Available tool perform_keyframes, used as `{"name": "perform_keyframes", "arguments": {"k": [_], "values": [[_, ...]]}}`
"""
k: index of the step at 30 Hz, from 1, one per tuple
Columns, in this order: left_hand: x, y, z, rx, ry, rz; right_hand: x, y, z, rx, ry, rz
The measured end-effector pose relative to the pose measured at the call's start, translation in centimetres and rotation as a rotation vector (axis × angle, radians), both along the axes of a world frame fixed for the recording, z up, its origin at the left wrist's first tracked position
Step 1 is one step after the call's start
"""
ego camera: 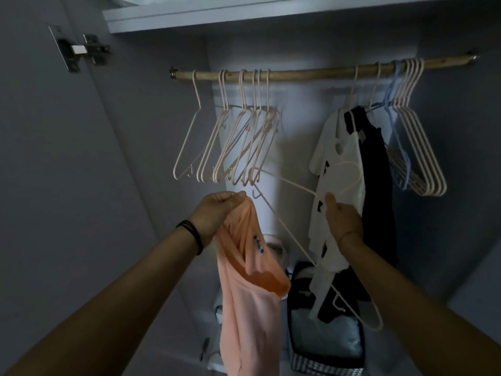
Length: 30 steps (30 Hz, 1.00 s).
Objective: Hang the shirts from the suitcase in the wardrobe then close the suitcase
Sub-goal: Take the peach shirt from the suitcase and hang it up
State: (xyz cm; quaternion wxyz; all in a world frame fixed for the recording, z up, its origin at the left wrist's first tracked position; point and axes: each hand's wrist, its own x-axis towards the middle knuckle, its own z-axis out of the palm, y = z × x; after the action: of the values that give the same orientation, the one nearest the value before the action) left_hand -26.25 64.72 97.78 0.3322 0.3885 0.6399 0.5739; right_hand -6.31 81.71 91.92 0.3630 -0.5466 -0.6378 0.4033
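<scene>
1. The left hand point(217, 213) grips the top edge of a peach shirt point(252, 308), fingers curled round the fabric; the shirt hangs straight down from it to the bottom of the view.
2. The right hand point(344, 221) pinches a pale wire hanger point(288, 182) near its neck; the hanger is tilted, with one arm reaching toward the left hand and the other slanting down – it lies just beside the peach shirt, not inside it.
3. Above both hands runs the wooden rod point(325, 71) of the wardrobe point(461, 158); a cluster of empty hangers point(238, 145) hangs at its left.
4. At the right hang a white printed shirt point(325, 147) and a black garment point(374, 172) – close behind the right hand.
</scene>
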Motion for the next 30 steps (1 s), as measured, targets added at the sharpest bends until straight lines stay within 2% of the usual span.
{"name": "perform_keyframes", "arguments": {"k": [4,10,13,17,21,25,30], "values": [[-0.2,-0.9,-0.1,-0.002,0.001,0.006,0.4,-1.1,-1.1,0.101,0.025,0.013],[-0.2,-1.7,-0.5,0.005,-0.008,-0.008,2.3,-2.2,-3.0,-0.019,0.114,0.110],[0.2,-1.8,-0.7,0.004,-0.016,-0.012,3.6,-3.4,-3.3,-0.077,0.230,0.131],[0.8,-1.7,-1.1,0.001,-0.003,0.005,4.6,-5.0,-2.7,-0.033,0.385,0.105],[1.2,-1.5,-1.6,-0.059,0.050,0.020,4.3,-5.3,-2.2,-0.013,0.515,0.167],[1.8,-1.2,-2.2,-0.116,0.110,0.010,3.2,-5.0,-1.5,-0.082,0.736,0.206],[2.1,-0.7,-3.4,-0.153,0.100,0.014,1.3,-5.7,-0.1,-0.181,0.981,0.271]]}}
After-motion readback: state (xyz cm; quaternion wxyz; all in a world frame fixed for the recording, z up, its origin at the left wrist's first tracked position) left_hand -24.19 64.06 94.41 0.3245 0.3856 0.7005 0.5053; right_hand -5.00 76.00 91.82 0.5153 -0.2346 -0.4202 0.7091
